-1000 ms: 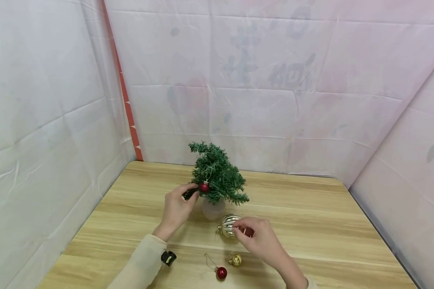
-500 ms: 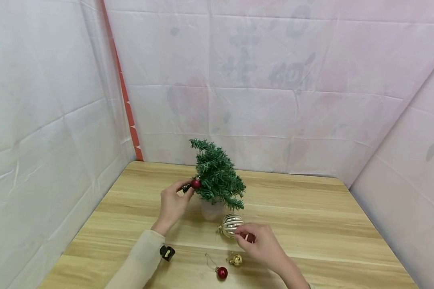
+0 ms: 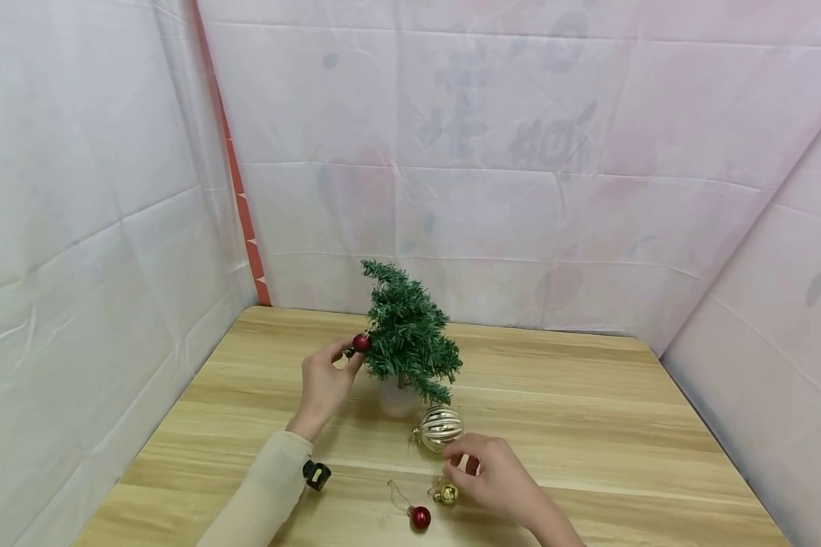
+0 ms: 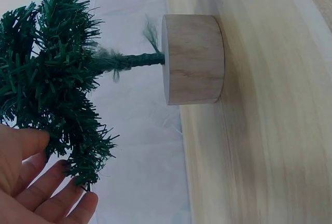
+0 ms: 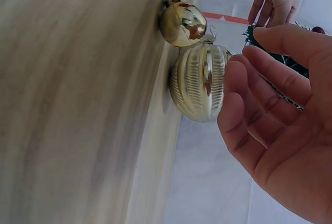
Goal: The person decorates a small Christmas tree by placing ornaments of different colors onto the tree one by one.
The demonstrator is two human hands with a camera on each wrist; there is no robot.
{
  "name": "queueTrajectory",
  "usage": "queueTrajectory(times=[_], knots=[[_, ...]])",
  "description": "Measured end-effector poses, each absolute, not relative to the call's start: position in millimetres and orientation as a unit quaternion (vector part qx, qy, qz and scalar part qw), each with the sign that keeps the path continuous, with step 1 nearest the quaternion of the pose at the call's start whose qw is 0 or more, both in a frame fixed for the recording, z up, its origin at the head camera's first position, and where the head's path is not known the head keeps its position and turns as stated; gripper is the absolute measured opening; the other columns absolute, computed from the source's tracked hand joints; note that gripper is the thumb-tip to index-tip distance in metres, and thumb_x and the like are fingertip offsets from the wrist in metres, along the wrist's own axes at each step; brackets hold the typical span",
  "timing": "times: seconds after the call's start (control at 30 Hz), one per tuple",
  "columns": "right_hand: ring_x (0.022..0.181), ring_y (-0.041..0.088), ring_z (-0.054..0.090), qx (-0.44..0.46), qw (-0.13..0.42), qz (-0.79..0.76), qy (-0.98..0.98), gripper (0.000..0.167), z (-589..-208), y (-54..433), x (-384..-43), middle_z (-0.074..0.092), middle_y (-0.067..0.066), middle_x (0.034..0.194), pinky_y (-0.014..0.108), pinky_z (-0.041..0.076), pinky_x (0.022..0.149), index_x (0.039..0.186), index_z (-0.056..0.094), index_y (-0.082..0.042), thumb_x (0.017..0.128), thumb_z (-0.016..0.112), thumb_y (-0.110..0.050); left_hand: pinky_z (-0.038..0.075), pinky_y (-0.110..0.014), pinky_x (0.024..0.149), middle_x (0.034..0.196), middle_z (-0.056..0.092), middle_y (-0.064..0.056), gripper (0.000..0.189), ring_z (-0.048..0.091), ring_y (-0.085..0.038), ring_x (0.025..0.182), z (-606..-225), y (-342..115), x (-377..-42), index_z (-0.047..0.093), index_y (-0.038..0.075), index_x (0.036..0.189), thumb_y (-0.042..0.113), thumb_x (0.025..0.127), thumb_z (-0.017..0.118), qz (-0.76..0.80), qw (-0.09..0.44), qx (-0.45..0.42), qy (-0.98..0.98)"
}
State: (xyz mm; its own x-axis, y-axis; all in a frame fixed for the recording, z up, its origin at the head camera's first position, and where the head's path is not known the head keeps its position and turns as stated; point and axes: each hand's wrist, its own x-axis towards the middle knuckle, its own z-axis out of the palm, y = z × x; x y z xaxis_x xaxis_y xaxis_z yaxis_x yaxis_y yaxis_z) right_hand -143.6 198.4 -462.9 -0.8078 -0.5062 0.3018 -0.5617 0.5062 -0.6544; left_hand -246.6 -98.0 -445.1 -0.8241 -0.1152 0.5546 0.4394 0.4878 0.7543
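Note:
A small green artificial Christmas tree [image 3: 410,327] stands on a round base [image 4: 193,59]. My left hand [image 3: 324,389] pinches the tip of a left branch between thumb and fingers. A small red Christmas bauble [image 3: 360,343] hangs on that branch, right at the fingertips. My right hand [image 3: 494,477] hovers with loosely curled fingers and holds nothing. Just left of it are a large ribbed pale-gold bauble [image 3: 441,427] and a small shiny gold bauble [image 3: 446,494]. In the right wrist view the fingertips overlap the edge of the ribbed bauble [image 5: 199,85].
Another small red bauble [image 3: 420,518] with a string loop lies near the front of the wooden table [image 3: 602,425]. A black band [image 3: 317,475] is at the left sleeve. Pale cloth walls [image 3: 479,190] close in the back and sides.
The left hand has shifted a little left and the tree has turned, bringing the hanging red bauble left. The right hand has drifted slightly down, nearer the small gold bauble.

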Motion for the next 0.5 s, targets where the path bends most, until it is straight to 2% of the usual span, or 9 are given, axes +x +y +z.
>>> queueTrajectory(times=[0.23, 0.5], knots=[[0.071, -0.005, 0.059, 0.301, -0.003, 0.387, -0.872, 0.016, -467.8, 199.4, -141.8, 0.078, 0.008, 0.101, 0.018, 0.053, 0.06, 0.107, 0.078, -0.006, 0.092, 0.08, -0.01, 0.061, -0.05, 0.096, 0.115, 0.08, -0.009, 0.023, 0.076, -0.031, 0.111, -445.9, -101.6, -244.9, 0.081, 0.009, 0.116, 0.012, 0.094, 0.081, -0.499, 0.272, -0.101, -0.817], [0.076, -0.004, 0.06, 0.284, -0.056, 0.393, -0.873, 0.023, -471.6, 196.8, -140.6, 0.077, 0.005, 0.101, 0.019, 0.055, 0.064, 0.11, 0.078, -0.008, 0.089, 0.084, -0.014, 0.062, -0.049, 0.094, 0.118, 0.08, -0.01, 0.026, 0.076, -0.031, 0.111, -448.3, -105.0, -243.0, 0.08, 0.01, 0.119, 0.01, 0.094, 0.081, -0.496, 0.273, -0.114, -0.816]])
